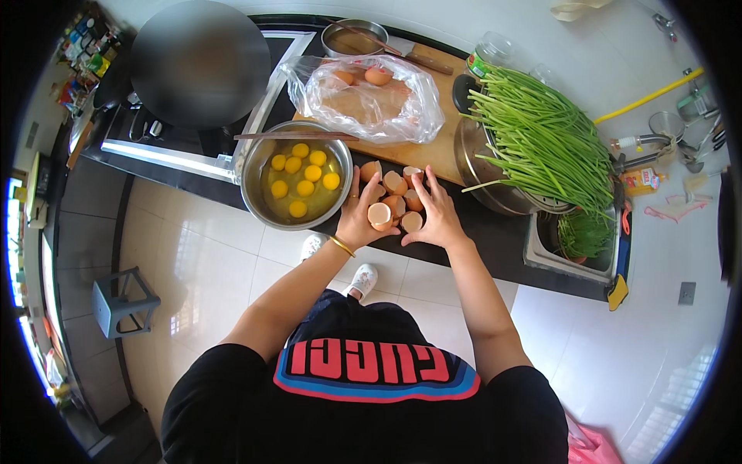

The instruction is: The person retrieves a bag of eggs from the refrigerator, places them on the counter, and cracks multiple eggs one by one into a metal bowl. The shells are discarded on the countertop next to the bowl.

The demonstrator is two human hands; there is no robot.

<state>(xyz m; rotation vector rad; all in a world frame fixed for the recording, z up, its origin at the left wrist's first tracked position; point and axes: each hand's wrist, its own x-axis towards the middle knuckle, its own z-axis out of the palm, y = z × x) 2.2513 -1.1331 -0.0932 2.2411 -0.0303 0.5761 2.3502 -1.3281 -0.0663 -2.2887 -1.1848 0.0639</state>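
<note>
Several broken brown eggshells [394, 183] lie in a heap on the dark counter. From the left, my left hand [359, 218] curves against the heap with fingers apart, its thumb below a shell. On the other side my right hand [439, 213] is spread in a C shape, fingertips at the shells and thumb beside the lowest one. Both hands are open, cupped around the heap without closing on a single shell. Just left of them stands a metal bowl [246, 176] of raw eggs with several whole yolks [305, 188]. Chopsticks [296, 136] rest across its far rim.
Behind lies a clear plastic bag [421, 116] with brown eggs [378, 75] on a wooden board [450, 155]. A small pot [354, 42] stands farther back, a wok [201, 62] at left. Green stalks [533, 131] cover a metal pot [481, 174] beside the sink [541, 246].
</note>
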